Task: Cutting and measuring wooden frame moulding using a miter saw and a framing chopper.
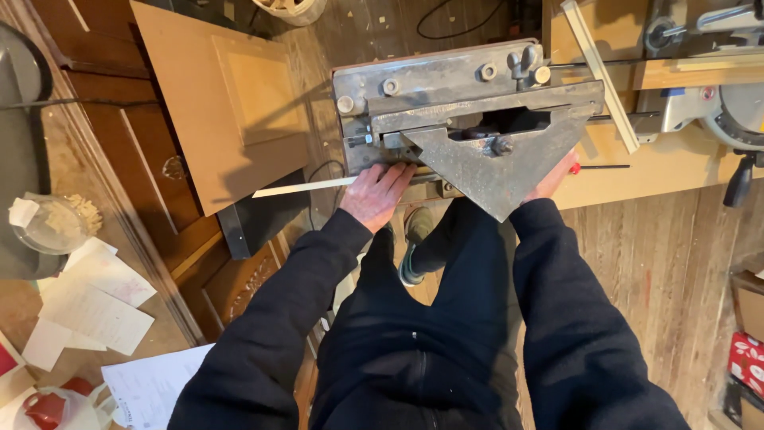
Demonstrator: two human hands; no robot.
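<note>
A grey metal mitre cutting machine (469, 103) with a triangular front plate stands before me. My left hand (376, 193) lies flat on a thin pale wooden strip (302, 188) that runs left out of the machine, fingers pressed against the machine's lower left side. My right hand (555, 177) is mostly hidden behind the right edge of the triangular plate; only part of the palm shows, and what it holds cannot be seen. A second pale strip (601, 76) lies slanted across the bench at the machine's right.
A brown panelled door board (231, 103) leans at left. A mitre saw (732, 107) sits at far right on the wooden bench (660, 167). Papers (95, 306) and a glass jar (48, 227) lie on a counter at left. Plank floor below.
</note>
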